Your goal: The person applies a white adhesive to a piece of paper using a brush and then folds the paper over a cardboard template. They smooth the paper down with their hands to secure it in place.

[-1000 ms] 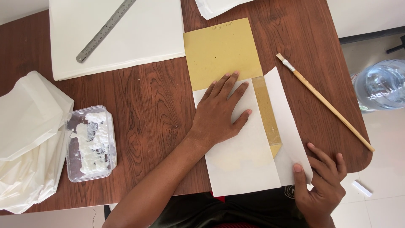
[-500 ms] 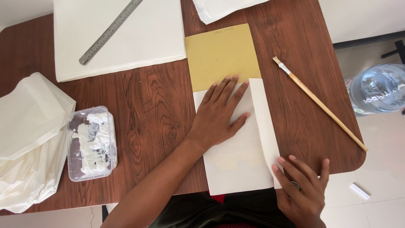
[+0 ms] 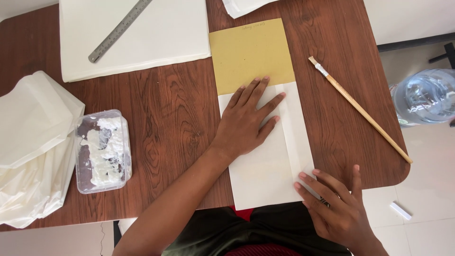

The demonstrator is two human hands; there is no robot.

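A mustard-yellow card [image 3: 251, 52] lies on the brown wooden table [image 3: 166, 118]. A white paper sheet [image 3: 265, 166] covers its near half, folded flat along the right side. My left hand [image 3: 246, 121] lies flat on the white sheet, fingers spread, pressing it down. My right hand [image 3: 334, 206] rests its fingertips on the sheet's lower right corner at the table edge. Neither hand grips anything.
A long wooden brush [image 3: 360, 109] lies to the right. A clear plastic tub of white paste [image 3: 102, 149] stands at the left beside crumpled thin paper [image 3: 33, 142]. A metal ruler [image 3: 118, 29] lies on a white paper stack [image 3: 156, 33]. A water bottle [image 3: 424, 97] stands on the floor.
The white flap that stood open on the right, showing yellow card beneath, has been folded down flat. My right hand moved left onto the sheet's corner. My left hand stayed.
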